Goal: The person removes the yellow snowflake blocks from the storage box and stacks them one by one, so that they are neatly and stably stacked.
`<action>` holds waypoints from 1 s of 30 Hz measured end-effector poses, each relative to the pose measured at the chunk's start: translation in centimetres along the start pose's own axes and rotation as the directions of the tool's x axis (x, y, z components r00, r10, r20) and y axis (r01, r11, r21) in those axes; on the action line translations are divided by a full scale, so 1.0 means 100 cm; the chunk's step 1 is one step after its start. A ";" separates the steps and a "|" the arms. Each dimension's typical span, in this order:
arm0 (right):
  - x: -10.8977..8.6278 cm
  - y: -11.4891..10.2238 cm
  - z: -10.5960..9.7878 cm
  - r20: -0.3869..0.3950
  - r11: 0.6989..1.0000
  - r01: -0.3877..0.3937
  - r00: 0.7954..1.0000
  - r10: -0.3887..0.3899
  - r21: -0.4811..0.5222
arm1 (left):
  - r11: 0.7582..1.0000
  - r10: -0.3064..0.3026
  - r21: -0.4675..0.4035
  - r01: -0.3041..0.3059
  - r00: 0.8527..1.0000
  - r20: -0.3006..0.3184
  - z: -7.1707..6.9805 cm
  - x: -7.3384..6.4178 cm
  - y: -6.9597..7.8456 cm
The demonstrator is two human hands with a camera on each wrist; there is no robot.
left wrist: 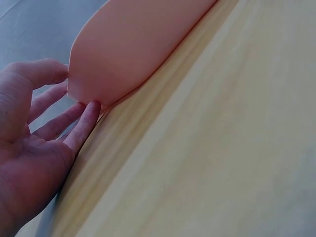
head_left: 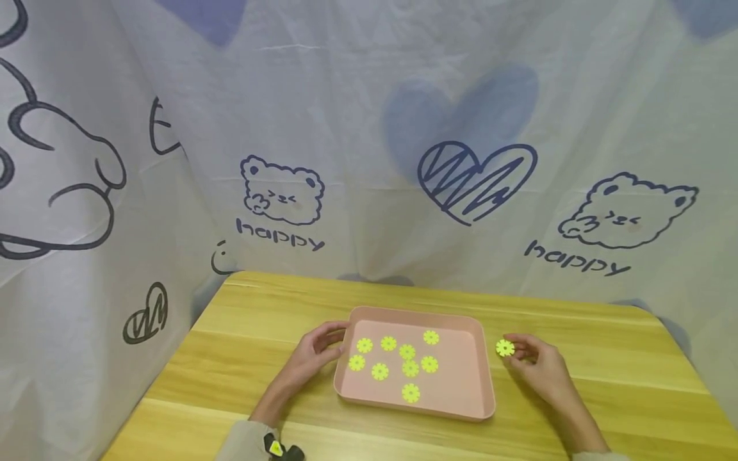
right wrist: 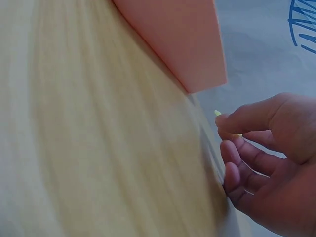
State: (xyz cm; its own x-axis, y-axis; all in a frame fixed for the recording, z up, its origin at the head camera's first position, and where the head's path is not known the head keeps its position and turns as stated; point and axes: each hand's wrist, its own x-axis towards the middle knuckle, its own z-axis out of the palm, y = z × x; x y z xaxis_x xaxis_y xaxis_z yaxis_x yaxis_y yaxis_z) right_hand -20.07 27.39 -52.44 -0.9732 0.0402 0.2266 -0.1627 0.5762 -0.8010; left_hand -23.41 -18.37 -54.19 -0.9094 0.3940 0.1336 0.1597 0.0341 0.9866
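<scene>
A yellow-green notched snowflake disc (head_left: 505, 347), a flat building piece with a hole in its middle, is pinched between the thumb and fingers of my right hand (head_left: 542, 368). That hand is just off the right side of a shallow pink tray (head_left: 450, 402). Only a sliver of the disc (right wrist: 217, 113) shows past the thumb in the right wrist view. My left hand (head_left: 308, 358) touches the tray's left outer wall, its fingers spread and fairly straight. In the left wrist view, the fingertips (left wrist: 93, 107) meet the wall low down. Several matching discs (head_left: 410, 368) lie scattered inside the tray.
The tray stands on a wooden table (head_left: 277, 301) with rounded far corners. A white cloth (head_left: 369, 115) printed with bears and hearts hangs behind and to the left. A dark strap with a device (head_left: 282, 448) is on the left wrist.
</scene>
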 end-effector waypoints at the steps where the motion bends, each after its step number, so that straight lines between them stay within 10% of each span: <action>1: 0.000 0.000 0.000 0.012 1.000 -0.019 1.000 0.019 -0.001 | 1.000 0.002 -0.004 -0.002 1.000 0.002 0.000 0.000 0.000; 30: 0.006 0.012 -0.008 0.120 0.996 -0.021 0.992 0.032 -0.092 | 0.999 -0.013 -0.031 0.013 1.000 0.006 0.001 0.000 0.001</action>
State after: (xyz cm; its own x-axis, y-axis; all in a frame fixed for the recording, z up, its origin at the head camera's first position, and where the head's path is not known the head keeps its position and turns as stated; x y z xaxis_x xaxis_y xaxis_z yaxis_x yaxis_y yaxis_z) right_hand -20.68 28.78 -52.85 -0.9904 -0.0393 0.1329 -0.1265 0.6481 -0.7510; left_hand -23.34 -18.29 -54.11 -0.9089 0.3992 0.1205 0.1361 0.0107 0.9906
